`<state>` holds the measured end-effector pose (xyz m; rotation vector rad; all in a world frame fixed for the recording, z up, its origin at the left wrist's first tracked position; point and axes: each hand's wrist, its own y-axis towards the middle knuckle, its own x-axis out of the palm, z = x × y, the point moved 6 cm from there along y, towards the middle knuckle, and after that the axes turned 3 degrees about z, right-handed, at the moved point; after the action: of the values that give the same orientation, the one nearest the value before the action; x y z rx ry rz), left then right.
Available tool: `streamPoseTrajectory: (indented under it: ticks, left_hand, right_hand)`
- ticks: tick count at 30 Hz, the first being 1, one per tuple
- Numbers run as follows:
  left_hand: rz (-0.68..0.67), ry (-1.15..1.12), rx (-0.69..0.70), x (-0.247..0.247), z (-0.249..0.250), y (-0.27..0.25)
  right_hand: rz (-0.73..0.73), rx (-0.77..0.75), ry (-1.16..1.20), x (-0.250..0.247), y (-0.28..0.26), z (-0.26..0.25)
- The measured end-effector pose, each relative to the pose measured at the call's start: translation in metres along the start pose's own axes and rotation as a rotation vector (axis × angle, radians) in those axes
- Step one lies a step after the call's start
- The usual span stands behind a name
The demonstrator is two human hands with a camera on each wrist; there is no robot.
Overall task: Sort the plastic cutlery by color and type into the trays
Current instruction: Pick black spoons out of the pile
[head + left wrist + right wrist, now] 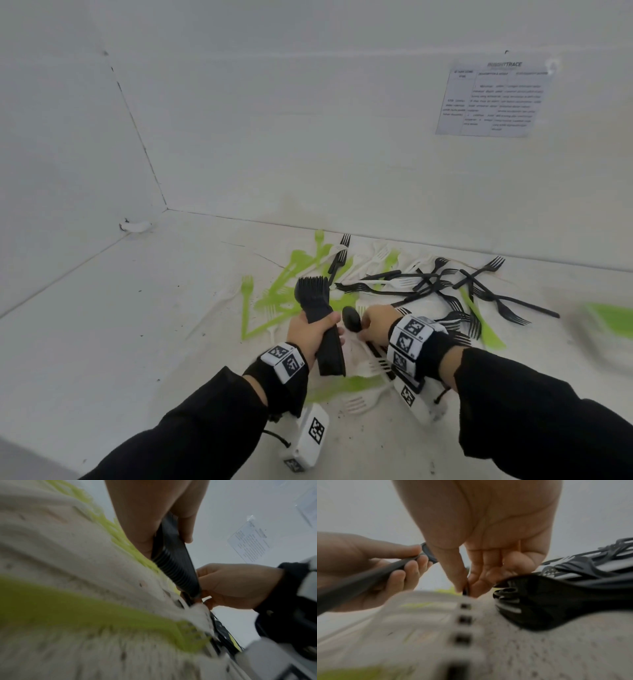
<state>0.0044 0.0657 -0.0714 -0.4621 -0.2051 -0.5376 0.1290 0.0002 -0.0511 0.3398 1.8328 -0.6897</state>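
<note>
Left hand (310,334): fingers and thumb wrapped round a stack of black forks (318,315), gripping the handles; tines point up and away from the palm.
Stack of black forks: nested tightly; the handle ends stick out below the left hand, toward the wrist.
Right hand (376,325): thumb and fingertips pressed together on a black spoon (352,319), pinching it where bowl meets handle.
Black spoon: bowl raised, just left of the right hand and just right of the stack; its handle runs down under the right palm.
Loose black forks (445,287): a crossed heap on the surface (120,325) beyond and to the right of the right hand.
Green cutlery (284,291): scattered beyond the left hand, partly behind the stack; a further piece lies below both hands.
White forks (359,401): pale against the surface, some between the two wrists, others beyond the hands among the green and black pieces.
Tray (606,322): blurred at the far right, well apart from the right hand; green contents, kind unclear.
Printed sheet (493,99): fixed to the wall above the right hand.
</note>
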Motion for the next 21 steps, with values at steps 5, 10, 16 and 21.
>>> streamPoseTrajectory:
  ticks: [5, 10, 16, 21]
  left_hand:
    - [-0.023, -0.013, 0.028, 0.001, 0.007, 0.007]
    - [-0.086, -0.004, 0.01, 0.008, 0.004, 0.007]
    - [-0.11, -0.033, -0.016, 0.016, 0.004, 0.004]
    - [-0.121, 0.028, 0.013, 0.013, 0.005, 0.004]
  right_hand:
    - [0.352, 0.069, 0.369, -0.03, -0.001, 0.009]
    - [0.435, 0.054, 0.572, -0.042, -0.006, 0.003]
    - [0.416, 0.039, 0.757, -0.018, -0.015, -0.016]
    - [0.413, 0.022, 0.776, -0.011, -0.022, -0.018]
